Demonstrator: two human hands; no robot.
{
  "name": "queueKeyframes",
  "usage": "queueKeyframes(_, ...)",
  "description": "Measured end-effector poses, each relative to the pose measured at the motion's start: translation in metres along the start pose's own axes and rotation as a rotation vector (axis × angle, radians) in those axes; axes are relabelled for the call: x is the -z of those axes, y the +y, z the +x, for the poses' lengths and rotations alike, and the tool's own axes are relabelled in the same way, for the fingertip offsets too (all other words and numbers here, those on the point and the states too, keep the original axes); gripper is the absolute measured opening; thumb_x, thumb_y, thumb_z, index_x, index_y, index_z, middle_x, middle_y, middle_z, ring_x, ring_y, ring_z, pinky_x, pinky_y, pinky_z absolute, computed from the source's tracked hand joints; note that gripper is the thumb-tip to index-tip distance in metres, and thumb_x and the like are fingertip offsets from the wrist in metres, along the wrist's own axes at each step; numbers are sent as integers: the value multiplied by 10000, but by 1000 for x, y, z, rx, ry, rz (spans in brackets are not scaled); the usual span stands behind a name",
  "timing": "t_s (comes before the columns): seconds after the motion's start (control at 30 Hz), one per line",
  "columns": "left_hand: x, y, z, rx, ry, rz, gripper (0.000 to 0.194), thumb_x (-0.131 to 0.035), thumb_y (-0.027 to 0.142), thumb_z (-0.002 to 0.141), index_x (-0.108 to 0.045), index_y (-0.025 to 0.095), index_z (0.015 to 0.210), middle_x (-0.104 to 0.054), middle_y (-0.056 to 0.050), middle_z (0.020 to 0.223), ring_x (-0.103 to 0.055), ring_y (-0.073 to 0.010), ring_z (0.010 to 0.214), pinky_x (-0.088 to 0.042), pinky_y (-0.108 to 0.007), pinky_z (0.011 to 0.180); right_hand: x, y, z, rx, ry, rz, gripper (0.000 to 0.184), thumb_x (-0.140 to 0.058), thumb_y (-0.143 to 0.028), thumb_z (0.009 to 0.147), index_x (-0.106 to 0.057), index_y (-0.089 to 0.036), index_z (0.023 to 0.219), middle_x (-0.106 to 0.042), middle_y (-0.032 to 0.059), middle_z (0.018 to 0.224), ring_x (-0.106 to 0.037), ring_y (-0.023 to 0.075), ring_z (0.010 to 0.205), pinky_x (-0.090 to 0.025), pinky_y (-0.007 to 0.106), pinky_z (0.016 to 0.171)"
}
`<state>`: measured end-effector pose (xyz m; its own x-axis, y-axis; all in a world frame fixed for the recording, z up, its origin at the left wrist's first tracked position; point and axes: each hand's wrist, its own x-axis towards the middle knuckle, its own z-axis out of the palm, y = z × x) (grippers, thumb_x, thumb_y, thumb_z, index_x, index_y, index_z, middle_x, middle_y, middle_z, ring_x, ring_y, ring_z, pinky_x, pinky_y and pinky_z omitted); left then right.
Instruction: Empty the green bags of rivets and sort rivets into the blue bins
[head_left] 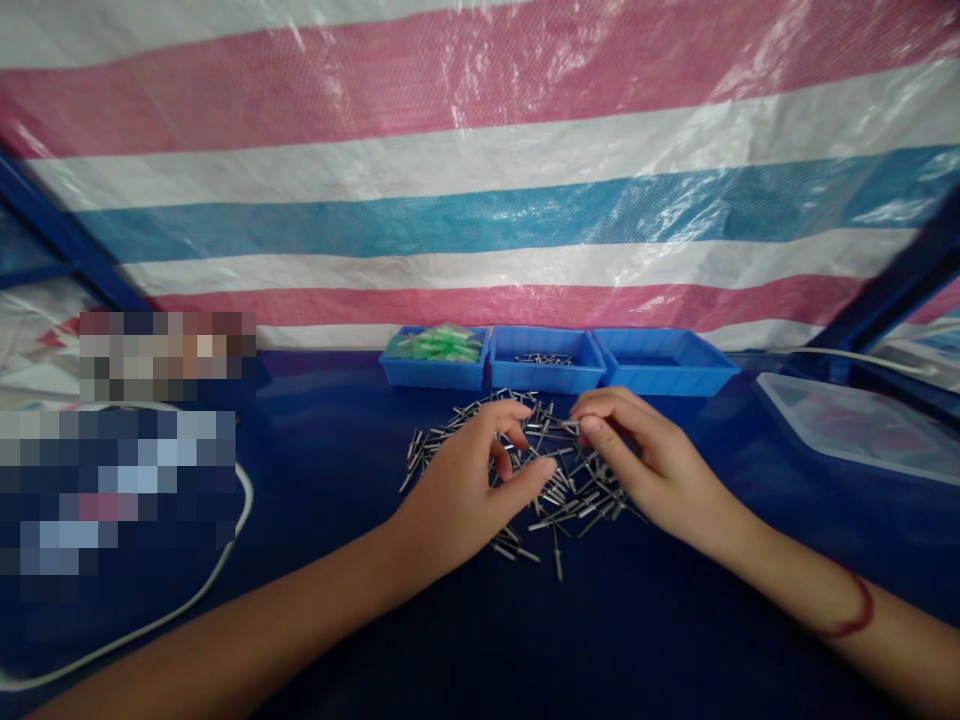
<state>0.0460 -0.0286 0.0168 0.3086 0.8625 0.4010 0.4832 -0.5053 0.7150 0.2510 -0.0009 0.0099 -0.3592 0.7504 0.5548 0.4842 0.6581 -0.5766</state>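
Observation:
A loose heap of silver blind rivets lies on the dark blue table. Over its left part hovers my left hand, thumb and fingers apart, with nothing seen between them. My right hand, at the heap's upper right, has its thumb and fingertips pinched together on a blind rivet that points left toward the other hand. Part of the heap is hidden under both hands.
Behind the heap, three blue bins stand in a row: the left bin holds green packets, the middle bin some rivets, beside a right bin. A clear plastic lid lies right; a white cable curves left.

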Motion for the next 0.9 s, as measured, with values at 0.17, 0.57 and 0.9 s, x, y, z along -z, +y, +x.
queueKeyframes(0.17, 43, -33, 5, 62, 109, 200, 256, -475, 304, 881, -482, 197, 1113, -591, -6, 874, -563, -128, 756, -450, -262, 685, 16, 25, 39, -17, 259, -307, 166, -475, -322, 891, -570, -214, 809, -611, 57, 819, -574, 198, 777, -458, 338, 677)
queueKeyframes(0.57, 44, -77, 2, 373, 234, -54, 267, -410, 331, 887, -563, 184, 1050, -643, -59, 1067, -589, -195, 1033, -420, -379, 964, -8, 56, 72, 54, 204, -455, 145, -509, -279, 844, -637, -211, 835, -614, 79, 834, -591, 246, 855, -480, 411, 764)
queueKeyframes(0.9, 46, -82, 1, 339, 159, -12, 286, -393, 350, 909, -594, 208, 1055, -646, -35, 1130, -572, -202, 1094, -399, -377, 1002, -1, 13, 5, 72, -47, -292, 199, -503, -323, 868, -568, -242, 1038, -604, 86, 1073, -583, 242, 1023, -472, 402, 873)
